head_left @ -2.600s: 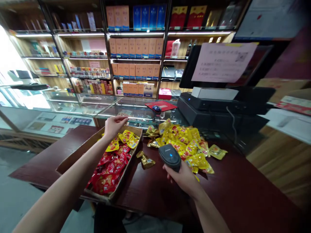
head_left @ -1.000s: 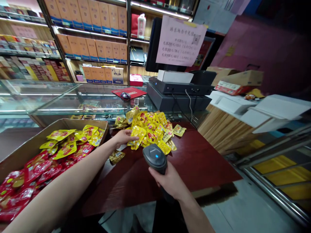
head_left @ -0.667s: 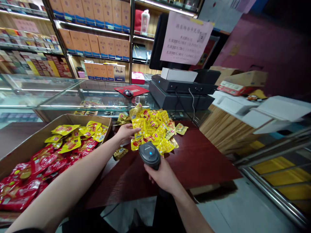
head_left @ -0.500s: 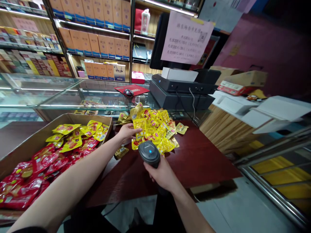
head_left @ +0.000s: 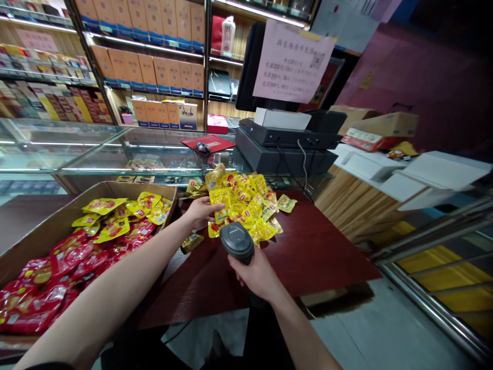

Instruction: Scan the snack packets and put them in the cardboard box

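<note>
Pinching a yellow packet (head_left: 220,199) by its left edge, my left hand (head_left: 200,211) sits against the near side of a loose heap of packets (head_left: 250,198) on the worktop (head_left: 319,252). Packet looks small, flat, glossy, roughly rectangular, broad side up to the camera; print too tiny for me to read. My right hand (head_left: 257,272) wraps the handle of a scanner (head_left: 236,240): dark grey, matte, smooth rounded oval head, faint pale lettering on top. Head is just in front of the pinched packet, aimed over the heap; can't tell if it touches any of the packets behind.

Heap is mostly bright yellow with red patches, crinkled and shiny; duller gold ones at its left edge, one pale gold packet (head_left: 286,204) lying off its right side. Dark gold packet (head_left: 192,242) near the left wrist. Cardboard box (head_left: 46,224) at left: yellow packets toward the far end, red ones nearer.
</note>
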The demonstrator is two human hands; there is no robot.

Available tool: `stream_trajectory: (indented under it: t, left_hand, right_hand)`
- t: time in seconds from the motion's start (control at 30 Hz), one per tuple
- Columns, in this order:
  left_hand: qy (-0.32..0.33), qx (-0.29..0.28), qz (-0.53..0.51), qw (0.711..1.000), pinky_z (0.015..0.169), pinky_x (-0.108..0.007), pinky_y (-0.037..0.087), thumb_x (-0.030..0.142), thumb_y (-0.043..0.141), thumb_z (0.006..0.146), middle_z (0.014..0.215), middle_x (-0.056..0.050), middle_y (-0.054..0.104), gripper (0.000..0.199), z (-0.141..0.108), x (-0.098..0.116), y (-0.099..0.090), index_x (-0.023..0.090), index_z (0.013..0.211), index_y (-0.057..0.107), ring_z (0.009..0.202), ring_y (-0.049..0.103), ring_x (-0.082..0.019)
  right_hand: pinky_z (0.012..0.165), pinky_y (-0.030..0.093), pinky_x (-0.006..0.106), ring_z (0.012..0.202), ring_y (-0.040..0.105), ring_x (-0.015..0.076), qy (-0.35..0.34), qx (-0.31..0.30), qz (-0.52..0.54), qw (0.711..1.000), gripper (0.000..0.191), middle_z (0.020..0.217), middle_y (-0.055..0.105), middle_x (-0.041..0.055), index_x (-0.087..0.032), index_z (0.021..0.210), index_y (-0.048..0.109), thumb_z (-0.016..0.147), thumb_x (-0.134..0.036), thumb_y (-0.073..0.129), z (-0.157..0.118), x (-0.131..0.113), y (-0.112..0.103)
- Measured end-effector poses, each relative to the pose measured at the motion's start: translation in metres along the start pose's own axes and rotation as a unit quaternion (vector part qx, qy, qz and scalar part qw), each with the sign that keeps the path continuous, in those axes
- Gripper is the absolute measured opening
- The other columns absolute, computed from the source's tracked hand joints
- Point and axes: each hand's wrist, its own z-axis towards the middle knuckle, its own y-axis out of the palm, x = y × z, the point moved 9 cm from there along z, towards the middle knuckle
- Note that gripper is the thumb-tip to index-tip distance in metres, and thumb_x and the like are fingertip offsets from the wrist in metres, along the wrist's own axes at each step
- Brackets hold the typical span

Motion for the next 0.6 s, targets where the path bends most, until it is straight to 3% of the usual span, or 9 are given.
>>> stream_trajectory:
  t: [0.3, 0.43, 0.53, 0.6]
  left_hand:
    - [0.002, 0.007, 0.012, 1.0, 0.052, -0.024, 0.055, 0.033, 0.095, 0.045, 0.084, -0.007, 0.074, 0.058, 0.0, 0.003, -0.004, 0.013, 0.091, 0.067, 0.065, 0.069, -0.016]
    - [0.029, 0.014, -0.008, 0.999, 0.056, -0.027, 0.057, 0.03, 0.095, 0.045, 0.086, -0.007, 0.074, 0.055, -0.004, 0.021, -0.007, 0.014, 0.09, 0.067, 0.067, 0.069, -0.017]
    - [0.058, 0.048, 0.0, 0.997, 0.056, -0.027, 0.057, 0.033, 0.094, 0.046, 0.085, -0.007, 0.074, 0.054, -0.013, 0.045, -0.029, 0.014, 0.09, 0.068, 0.066, 0.069, -0.016]
    - [0.08, 0.088, 0.027, 0.993, 0.055, -0.027, 0.056, 0.035, 0.094, 0.044, 0.084, -0.006, 0.074, 0.057, -0.024, 0.065, -0.059, 0.014, 0.09, 0.068, 0.065, 0.068, -0.016]
  right_hand:
    - [0.039, 0.041, 0.023, 0.039, 0.051, 0.0127, 0.002, 0.006, 0.033, 0.999, 0.022, 0.048, 0.055, -0.0064, -0.02, 0.085, 0.055, 0.074, -0.034, 0.068, -0.001, 0.002, -0.008]
    - [0.039, 0.041, 0.024, 0.038, 0.05, 0.0128, 0.011, 0.006, 0.04, 0.999, 0.025, 0.047, 0.055, -0.0053, -0.021, 0.08, 0.056, 0.072, -0.039, 0.071, -0.002, -0.006, -0.014]
    - [0.039, 0.04, 0.024, 0.038, 0.05, 0.0127, 0.014, 0.008, 0.048, 0.999, 0.031, 0.046, 0.055, -0.0054, -0.021, 0.079, 0.056, 0.069, -0.044, 0.074, 0.0, -0.009, -0.017]
    - [0.039, 0.04, 0.025, 0.038, 0.049, 0.0126, 0.008, -0.004, 0.055, 0.998, 0.035, 0.047, 0.056, -0.0048, -0.02, 0.08, 0.057, 0.069, -0.048, 0.074, 0.004, -0.008, -0.013]
